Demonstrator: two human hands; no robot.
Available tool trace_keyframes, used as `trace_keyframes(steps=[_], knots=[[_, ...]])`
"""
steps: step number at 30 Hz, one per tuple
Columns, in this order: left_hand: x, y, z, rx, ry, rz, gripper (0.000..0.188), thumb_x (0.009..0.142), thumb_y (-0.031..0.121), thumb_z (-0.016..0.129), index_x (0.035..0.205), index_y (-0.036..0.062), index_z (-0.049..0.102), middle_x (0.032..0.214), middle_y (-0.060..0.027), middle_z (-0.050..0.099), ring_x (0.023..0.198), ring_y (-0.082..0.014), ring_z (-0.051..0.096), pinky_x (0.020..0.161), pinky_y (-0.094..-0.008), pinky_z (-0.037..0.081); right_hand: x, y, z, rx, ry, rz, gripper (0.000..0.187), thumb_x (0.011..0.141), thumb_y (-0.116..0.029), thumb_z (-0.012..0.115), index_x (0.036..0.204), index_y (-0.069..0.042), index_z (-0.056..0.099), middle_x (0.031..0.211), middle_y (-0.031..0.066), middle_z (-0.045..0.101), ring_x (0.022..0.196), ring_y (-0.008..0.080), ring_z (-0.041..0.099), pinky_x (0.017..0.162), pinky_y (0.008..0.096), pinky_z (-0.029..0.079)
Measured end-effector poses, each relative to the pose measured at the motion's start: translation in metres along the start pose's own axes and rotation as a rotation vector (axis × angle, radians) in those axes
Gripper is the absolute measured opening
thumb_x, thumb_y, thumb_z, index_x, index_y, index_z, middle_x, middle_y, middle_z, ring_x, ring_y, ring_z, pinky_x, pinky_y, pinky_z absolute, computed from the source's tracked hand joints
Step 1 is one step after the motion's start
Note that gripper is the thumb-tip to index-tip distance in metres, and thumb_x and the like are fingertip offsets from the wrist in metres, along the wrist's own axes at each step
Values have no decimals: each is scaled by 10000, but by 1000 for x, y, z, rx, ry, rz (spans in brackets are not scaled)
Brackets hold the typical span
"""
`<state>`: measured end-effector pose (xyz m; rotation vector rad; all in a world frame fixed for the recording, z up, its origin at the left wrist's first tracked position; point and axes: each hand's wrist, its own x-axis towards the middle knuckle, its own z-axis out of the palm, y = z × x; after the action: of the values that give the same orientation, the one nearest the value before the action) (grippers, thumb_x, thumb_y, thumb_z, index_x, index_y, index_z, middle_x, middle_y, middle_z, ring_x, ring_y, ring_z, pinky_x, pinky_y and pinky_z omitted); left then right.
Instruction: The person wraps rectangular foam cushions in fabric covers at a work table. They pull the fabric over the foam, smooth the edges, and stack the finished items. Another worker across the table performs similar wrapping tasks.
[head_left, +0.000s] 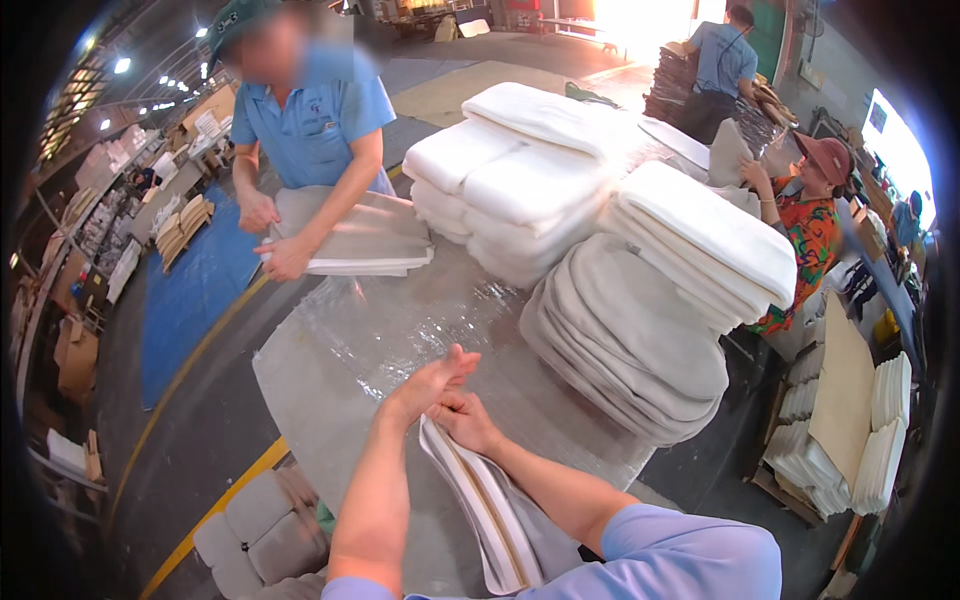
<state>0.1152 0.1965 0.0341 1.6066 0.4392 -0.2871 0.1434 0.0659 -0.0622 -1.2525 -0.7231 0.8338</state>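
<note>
Plainly, at far left one co-worker (318, 120) has both hands on one grey-and-white stack (355, 228) at the tabletop (310, 385). Nearer, the person's left hand (428, 385) has extended fingers, seemingly around nothing. One folded grey-and-white pad (478, 500) lies along the near tabletop, nearward and slightly right of the grip, its long axis running near to far, far end leaning left. The right hand (468, 420) is nearer to it, fingers curled at that end; whether they pinch it I cannot tell. Farther right come two white piles (525, 175) and one grey pile (620, 345), layers too merged to count.
</note>
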Motion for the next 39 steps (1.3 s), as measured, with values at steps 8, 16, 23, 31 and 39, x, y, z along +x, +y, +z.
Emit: trace_keyframes(steps=[8,16,23,31,39], knots=[[14,-64,11,-944,521,435,680,1131,589,352,1313,12,659,1262,-178,708,1196,-273,660,1059,-406,519,4,-7,-15,99,61,-259,194,1037,-151,674,991,18,757,1163,58,721,1140,168,618,1018,326,465],[32,-97,46,-912,457,376,603,1174,464,278,1199,42,707,1140,-91,716,1104,-196,642,1023,-366,509,-8,-17,-32,-35,202,-290,257,1028,-242,685,945,-20,784,1295,69,643,1213,184,556,1008,336,446],[33,-90,67,-666,624,336,571,1167,443,309,1225,37,705,1209,-93,687,1138,-204,622,1057,-361,471,-9,-16,-46,-9,223,-289,203,998,-221,707,949,-43,791,1312,95,607,1287,215,501,1057,363,419],[-5,-121,138,-403,621,253,616,1153,411,332,1631,23,361,1635,-209,426,1529,-325,388,1262,-388,283,-13,-9,-78,33,264,-216,204,1030,-202,672,952,-56,790,1370,74,556,1327,177,458,1098,342,376],[-150,-199,218,-92,555,-229,612,1099,427,547,1499,-35,517,1469,-210,614,1367,-300,567,1170,-414,422,-60,-10,-158,292,413,38,284,1122,-313,567,1049,-116,759,1172,25,653,1081,130,610,960,298,492]])
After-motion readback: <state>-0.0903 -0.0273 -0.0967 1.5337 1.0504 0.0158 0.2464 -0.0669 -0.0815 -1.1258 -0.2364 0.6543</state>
